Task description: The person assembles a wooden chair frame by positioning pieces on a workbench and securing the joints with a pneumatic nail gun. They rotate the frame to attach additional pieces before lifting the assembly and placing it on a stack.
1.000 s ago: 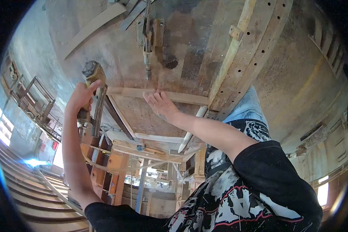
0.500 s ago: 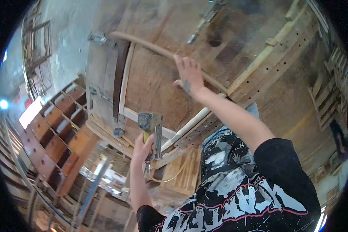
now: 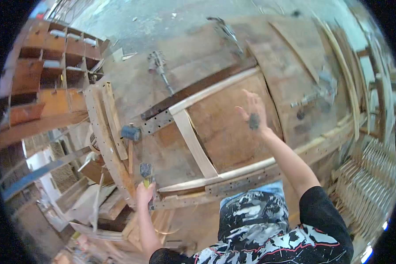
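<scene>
My left hand (image 3: 145, 193) is wrapped round the handle of a nail gun (image 3: 146, 170), held at the bench's near left corner. My right hand (image 3: 254, 112) hovers, fingers apart and holding nothing, above a brown panel (image 3: 226, 132). Around the panel lie pale wooden rails: a far rail (image 3: 215, 90), a crosspiece (image 3: 196, 147) and a near rail (image 3: 237, 174). Beyond the far rail sits a dark wooden bar (image 3: 198, 90). A thin wooden strip (image 3: 295, 50) lies farther off, apart from my right hand.
Metal clamps (image 3: 160, 70) lie along the bench's far side, another clamp (image 3: 317, 94) at the right. A blue cylinder (image 3: 130, 132) stands near perforated beams at the left. Wooden pigeonhole shelving (image 3: 53, 81) is at the far left. Slatted wooden pieces (image 3: 361, 171) stack at the right.
My view has turned. My right hand has left the thin strip it was touching; a similar strip now lies farther away. The nail gun stays in my left hand, now away from the crosspiece.
</scene>
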The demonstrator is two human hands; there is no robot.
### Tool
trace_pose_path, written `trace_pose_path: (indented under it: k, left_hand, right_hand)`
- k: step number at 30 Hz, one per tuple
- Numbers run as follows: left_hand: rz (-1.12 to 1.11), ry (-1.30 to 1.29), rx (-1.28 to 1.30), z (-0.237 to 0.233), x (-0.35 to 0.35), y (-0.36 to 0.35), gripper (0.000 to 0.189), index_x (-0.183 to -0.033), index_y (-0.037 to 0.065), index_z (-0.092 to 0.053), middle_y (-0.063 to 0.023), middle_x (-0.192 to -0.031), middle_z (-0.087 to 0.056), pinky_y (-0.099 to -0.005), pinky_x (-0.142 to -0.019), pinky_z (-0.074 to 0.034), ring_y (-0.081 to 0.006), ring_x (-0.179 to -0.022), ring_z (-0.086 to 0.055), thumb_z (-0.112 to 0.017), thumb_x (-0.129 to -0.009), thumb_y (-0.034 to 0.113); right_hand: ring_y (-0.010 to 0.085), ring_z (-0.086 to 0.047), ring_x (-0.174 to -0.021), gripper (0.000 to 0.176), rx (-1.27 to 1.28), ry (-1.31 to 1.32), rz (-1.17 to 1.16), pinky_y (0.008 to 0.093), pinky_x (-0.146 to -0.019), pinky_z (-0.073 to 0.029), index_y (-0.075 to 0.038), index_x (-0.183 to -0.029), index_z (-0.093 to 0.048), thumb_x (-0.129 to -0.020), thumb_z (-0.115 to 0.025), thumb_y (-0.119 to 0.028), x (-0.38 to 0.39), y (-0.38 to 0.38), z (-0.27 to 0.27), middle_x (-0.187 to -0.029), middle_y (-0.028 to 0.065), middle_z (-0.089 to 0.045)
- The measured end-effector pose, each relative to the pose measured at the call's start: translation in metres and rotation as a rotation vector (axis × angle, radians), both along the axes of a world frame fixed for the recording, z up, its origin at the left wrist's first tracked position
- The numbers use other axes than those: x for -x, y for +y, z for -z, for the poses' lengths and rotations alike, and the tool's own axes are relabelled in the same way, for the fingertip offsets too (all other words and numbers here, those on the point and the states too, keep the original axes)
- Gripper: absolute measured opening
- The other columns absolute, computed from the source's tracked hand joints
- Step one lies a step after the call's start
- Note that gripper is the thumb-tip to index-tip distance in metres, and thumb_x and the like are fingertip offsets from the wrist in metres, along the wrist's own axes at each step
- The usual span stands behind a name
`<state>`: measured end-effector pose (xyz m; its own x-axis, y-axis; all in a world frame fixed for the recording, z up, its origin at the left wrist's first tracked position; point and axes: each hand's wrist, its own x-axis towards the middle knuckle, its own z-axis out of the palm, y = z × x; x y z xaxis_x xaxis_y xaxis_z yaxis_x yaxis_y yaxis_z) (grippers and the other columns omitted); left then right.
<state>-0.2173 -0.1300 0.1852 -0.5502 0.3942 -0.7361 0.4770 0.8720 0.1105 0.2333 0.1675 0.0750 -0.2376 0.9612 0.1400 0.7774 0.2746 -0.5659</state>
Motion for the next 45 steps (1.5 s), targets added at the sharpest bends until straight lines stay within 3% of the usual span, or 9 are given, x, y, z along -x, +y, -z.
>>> trace_pose_path:
  k: [2,7,10,14,16,23,34,39,45]
  left_hand:
    - [-0.103,-0.032,0.018,0.008,0.014,-0.008,0.037,-0.095,-0.003,-0.069,-0.0224,-0.077,-0.071,-0.0481,-0.07,-0.056,-0.0376,-0.077,-0.073,-0.074,-0.086,0.033]
    - [0.046,0.151,-0.094,0.006,0.014,-0.008,0.045,-0.095,-0.004,-0.07,-0.0256,-0.085,-0.072,-0.0509,-0.075,-0.055,-0.0414,-0.086,-0.072,-0.076,-0.082,0.039]
    - [-0.08,0.107,0.002,-0.002,0.015,0.007,0.046,-0.096,-0.004,-0.07,-0.0276,-0.091,-0.072,-0.0527,-0.079,-0.054,-0.0442,-0.092,-0.07,-0.078,-0.082,0.039]
    - [-0.026,0.156,0.079,0.017,0.021,-0.011,0.045,-0.102,0.001,-0.07,-0.025,-0.095,-0.073,-0.0501,-0.08,-0.055,-0.042,-0.094,-0.071,-0.077,-0.083,0.041]
    - [-0.003,0.179,0.11,0.016,0.02,-0.013,0.045,-0.106,0.003,-0.07,-0.0235,-0.096,-0.073,-0.0483,-0.08,-0.055,-0.0405,-0.094,-0.071,-0.076,-0.084,0.042]
    - [-0.077,0.089,0.045,0.02,0.022,-0.019,0.046,-0.11,-0.001,-0.069,-0.0255,-0.095,-0.073,-0.0495,-0.08,-0.055,-0.0425,-0.095,-0.071,-0.077,-0.084,0.037]
    - [-0.021,0.158,0.103,0.008,0.012,-0.003,0.048,-0.11,0.0,-0.068,-0.0257,-0.094,-0.073,-0.053,-0.083,-0.054,-0.0436,-0.093,-0.071,-0.077,-0.085,0.04]
    - [-0.046,0.134,0.058,0.01,0.014,-0.006,0.045,-0.114,0.003,-0.068,-0.026,-0.095,-0.073,-0.0519,-0.085,-0.054,-0.044,-0.095,-0.07,-0.077,-0.085,0.036]
    - [-0.026,0.117,0.02,0.02,0.015,-0.017,0.047,-0.117,0.002,-0.068,-0.0267,-0.096,-0.072,-0.0527,-0.083,-0.054,-0.0441,-0.096,-0.07,-0.077,-0.085,0.035]
  right_hand:
    - [0.0349,-0.058,-0.114,0.065,-0.038,0.059,-0.094,0.0446,-0.099,-0.045,-0.008,-0.144,-0.048,-0.091,-0.072,-0.037,0.054,0.033,0.011,-0.125,0.0167,-0.06]
    - [0.021,-0.067,-0.088,0.069,0.82,0.789,0.069,0.04,-0.083,-0.053,-0.007,-0.144,-0.046,-0.1,-0.056,-0.059,0.205,0.114,0.023,-0.1,0.0116,-0.071]
    - [0.02,-0.065,-0.084,0.086,1.103,0.7,0.064,0.0336,-0.069,-0.052,-0.006,-0.15,-0.039,-0.097,-0.042,-0.074,0.277,0.148,-0.007,-0.1,0.0134,-0.068]
    - [0.026,-0.066,-0.094,0.09,0.818,1.093,-0.053,0.0431,-0.083,-0.051,-0.006,-0.153,-0.033,-0.097,-0.035,-0.077,0.342,0.209,-0.039,-0.109,0.0159,-0.069]
    - [0.0247,-0.066,-0.107,0.08,0.627,1.35,-0.063,0.0399,-0.097,-0.05,-0.005,-0.139,-0.056,-0.096,-0.049,-0.072,0.336,0.206,-0.112,-0.115,0.0138,-0.07]
    - [0.0337,-0.06,-0.114,0.061,-0.018,-0.185,-0.47,0.0461,-0.098,-0.047,-0.017,-0.128,-0.064,-0.078,-0.08,-0.048,0.169,0.134,-0.011,-0.116,0.0114,-0.065]
    - [0.0306,-0.053,-0.115,0.045,-0.185,-0.371,-0.346,0.0451,-0.092,-0.045,-0.019,-0.119,-0.062,-0.081,-0.079,-0.037,0.15,0.132,0.029,-0.12,0.007,-0.052]
    - [0.0294,-0.056,-0.109,0.04,0.06,-0.21,-0.476,0.0445,-0.089,-0.046,-0.014,-0.112,-0.063,-0.082,-0.078,-0.037,0.14,0.125,0.03,-0.11,0.0076,-0.055]
    - [0.0327,-0.058,-0.116,0.067,0.149,-0.461,-0.498,0.0455,-0.099,-0.045,-0.012,-0.114,-0.063,-0.069,-0.082,-0.058,0.096,0.119,0.024,-0.116,0.0085,-0.059]
